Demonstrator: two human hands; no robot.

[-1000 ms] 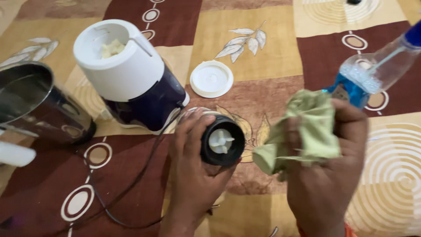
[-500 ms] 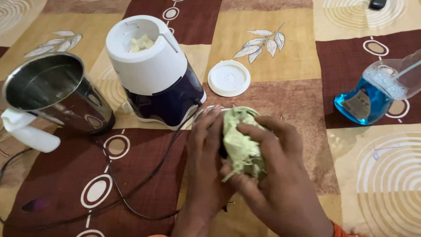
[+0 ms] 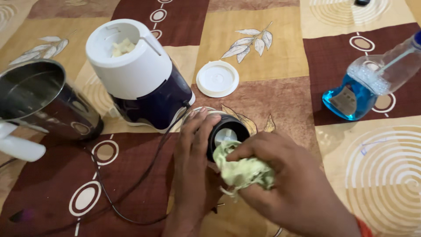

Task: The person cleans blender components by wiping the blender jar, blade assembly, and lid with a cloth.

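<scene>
Two hands: left hand (image 3: 193, 171) grips jar (image 3: 226, 134), right hand (image 3: 285, 180) presses cloth (image 3: 243, 171).

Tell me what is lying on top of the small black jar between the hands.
A crumpled green cloth, pressed by the right hand, covers part of the black jar; a pale centre shows. The left hand grips its side. The rest is hidden.

Wiping the small jar

My left hand (image 3: 193, 162) grips the small black-rimmed jar (image 3: 226, 134) while my right hand (image 3: 285, 184) presses a green cloth (image 3: 243, 169) against its rim. The mixer base (image 3: 140, 79), steel jar (image 3: 39, 101), white lid (image 3: 217, 79) and spray bottle (image 3: 372, 81) sit around on the patterned cloth.
</scene>
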